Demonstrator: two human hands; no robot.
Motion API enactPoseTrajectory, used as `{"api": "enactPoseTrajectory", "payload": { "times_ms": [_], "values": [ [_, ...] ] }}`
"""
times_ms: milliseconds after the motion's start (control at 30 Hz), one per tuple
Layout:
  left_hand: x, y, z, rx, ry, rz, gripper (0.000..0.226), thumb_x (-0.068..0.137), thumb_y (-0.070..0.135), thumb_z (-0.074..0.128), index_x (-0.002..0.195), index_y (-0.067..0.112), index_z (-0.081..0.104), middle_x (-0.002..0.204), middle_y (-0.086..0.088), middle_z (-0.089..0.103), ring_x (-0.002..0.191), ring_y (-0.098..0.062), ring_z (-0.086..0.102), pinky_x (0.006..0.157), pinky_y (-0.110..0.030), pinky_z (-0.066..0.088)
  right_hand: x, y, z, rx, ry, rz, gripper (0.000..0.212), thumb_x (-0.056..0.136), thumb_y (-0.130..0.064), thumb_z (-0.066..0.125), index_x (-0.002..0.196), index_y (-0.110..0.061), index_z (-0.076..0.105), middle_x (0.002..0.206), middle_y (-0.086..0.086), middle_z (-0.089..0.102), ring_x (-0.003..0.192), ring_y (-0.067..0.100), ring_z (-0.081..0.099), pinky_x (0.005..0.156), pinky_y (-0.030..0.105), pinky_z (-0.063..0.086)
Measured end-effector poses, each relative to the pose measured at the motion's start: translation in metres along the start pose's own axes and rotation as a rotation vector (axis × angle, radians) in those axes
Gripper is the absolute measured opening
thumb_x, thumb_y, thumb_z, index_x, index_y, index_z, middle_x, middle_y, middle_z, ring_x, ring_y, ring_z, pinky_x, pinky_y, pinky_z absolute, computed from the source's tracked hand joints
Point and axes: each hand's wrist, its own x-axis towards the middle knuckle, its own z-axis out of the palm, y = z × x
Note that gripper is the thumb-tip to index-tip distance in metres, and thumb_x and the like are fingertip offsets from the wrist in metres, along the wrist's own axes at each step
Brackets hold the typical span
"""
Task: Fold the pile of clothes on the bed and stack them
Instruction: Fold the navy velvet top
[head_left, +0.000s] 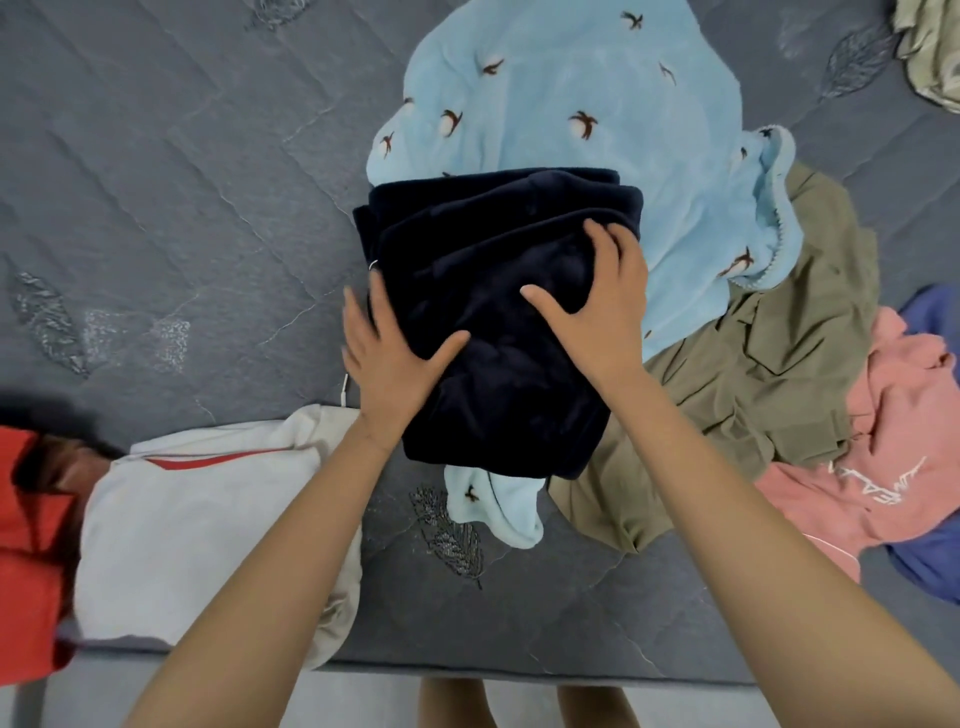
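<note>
Folded navy garment rests on the light-blue fleece. Left hand and right hand press it flat, open-palmed, gripping nothing. Left of it, the white garment looks folded. The fleece, olive garment and pink garment remain unfolded.

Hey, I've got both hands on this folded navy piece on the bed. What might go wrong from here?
1. The navy piece lies on the unfolded light blue fleece, so moving it may drag the fleece along.
2. Its far layers look staggered; with the left hand and right hand mostly on top, the fold may fan open.
3. The white folded garment sits at the near edge of the bed; a stack there might slide off.
</note>
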Motion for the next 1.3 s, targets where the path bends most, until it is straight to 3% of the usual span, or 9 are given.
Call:
{"api": "enactPoseTrajectory", "payload": {
  "times_ms": [100,167,367,467,667,767,867,1033,1300],
  "values": [
    [-0.010,-0.009,-0.002,-0.494,-0.219,-0.332,0.113,0.075,0.054,0.077,0.155,0.013,0.008,0.157,-0.004,0.030,0.143,-0.021,0.033,0.113,-0.030,0.029,0.010,-0.008,-0.001,0.135,-0.056,0.126,0.108,0.073,-0.066,0.072,0.155,-0.030,0.012,0.163,0.001,-0.001,0.150,0.016,0.007,0.117,0.032,0.020],
    [-0.011,-0.015,-0.003,-0.530,-0.257,-0.375,0.098,0.076,0.047,0.080,0.149,0.009,0.026,0.146,-0.002,0.046,0.132,-0.017,0.047,0.103,-0.024,0.037,0.018,-0.014,-0.002,0.231,-0.091,0.231,0.108,0.074,-0.065,0.072,0.155,-0.037,0.006,0.163,-0.004,-0.008,0.150,0.015,0.008,0.109,0.026,0.020],
    [-0.010,-0.012,-0.003,-0.644,-0.228,-0.308,0.070,0.084,0.030,0.077,0.141,0.015,0.040,0.131,0.005,0.055,0.113,-0.007,0.054,0.097,-0.022,0.042,0.024,-0.011,-0.014,0.412,-0.199,0.456,0.104,0.076,-0.069,0.066,0.154,-0.041,0.004,0.156,-0.007,0.031,0.134,0.016,0.043,0.110,0.034,0.038],
    [-0.008,-0.012,-0.010,-0.642,-0.217,-0.197,0.059,0.084,0.020,0.077,0.135,0.015,0.049,0.124,0.007,0.062,0.109,-0.002,0.059,0.099,-0.023,0.047,0.016,-0.008,-0.026,0.498,-0.216,0.541,0.097,0.073,-0.067,0.072,0.150,-0.038,0.020,0.143,-0.007,0.048,0.122,0.014,0.053,0.103,0.034,0.046],
    [0.017,0.007,-0.052,-0.422,-0.282,0.081,0.053,0.080,0.017,0.081,0.126,0.020,0.054,0.108,0.021,0.059,0.098,0.013,0.057,0.083,-0.002,0.041,-0.020,-0.013,-0.051,0.746,-0.185,0.674,0.060,0.084,-0.056,0.067,0.126,-0.018,0.048,0.110,-0.007,0.064,0.095,0.006,0.066,0.071,0.018,0.053],
    [0.030,0.031,-0.075,-0.269,-0.387,0.223,0.050,0.080,0.020,0.081,0.125,0.019,0.057,0.111,0.018,0.063,0.099,0.016,0.057,0.088,-0.006,0.042,-0.049,-0.014,-0.060,0.863,-0.156,0.738,0.074,0.076,-0.066,0.069,0.130,-0.021,0.045,0.119,-0.006,0.064,0.102,0.007,0.067,0.085,0.025,0.053],
    [0.038,0.060,-0.086,-0.070,-0.469,0.447,0.059,0.078,0.038,0.079,0.130,0.019,0.058,0.123,0.008,0.063,0.111,-0.008,0.057,0.098,-0.029,0.043,-0.086,-0.005,-0.058,1.035,-0.123,0.760,0.086,0.072,-0.068,0.072,0.140,-0.023,0.044,0.132,-0.004,0.062,0.118,0.012,0.062,0.102,0.034,0.048],
    [0.044,0.093,-0.072,0.171,-0.448,0.753,0.039,0.083,0.041,0.074,0.119,0.033,0.061,0.106,0.009,0.062,0.101,-0.012,0.055,0.081,-0.032,0.042,-0.131,0.003,-0.044,1.229,-0.190,0.852,0.090,0.071,-0.068,0.072,0.143,-0.021,0.046,0.135,-0.001,0.061,0.126,0.017,0.057,0.110,0.043,0.040],
    [0.041,0.043,-0.030,0.410,-0.262,0.601,0.078,0.080,0.059,0.069,0.144,0.022,0.043,0.122,-0.008,0.063,0.107,-0.030,0.060,0.086,-0.044,0.048,-0.124,0.017,-0.051,0.905,-0.049,0.941,0.066,0.084,-0.051,0.070,0.135,-0.027,0.038,0.126,-0.007,0.058,0.113,0.011,0.061,0.079,0.022,0.055]
  ]
}}
